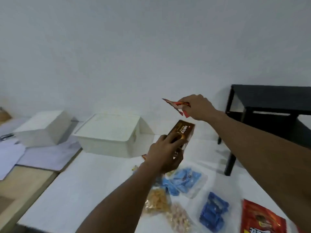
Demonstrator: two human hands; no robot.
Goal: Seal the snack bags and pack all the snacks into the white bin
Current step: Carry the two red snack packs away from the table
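Left hand (165, 153) grips brown box (182, 134) beside white bin (107, 140)

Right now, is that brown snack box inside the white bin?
No, it is out: the left hand grips the brown snack box beside the white bin, outside its walls.

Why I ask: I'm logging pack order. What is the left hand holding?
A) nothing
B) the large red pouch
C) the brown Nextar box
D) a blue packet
C: the left hand grips the brown Nextar box; the right hand pinches a small red wrapper.
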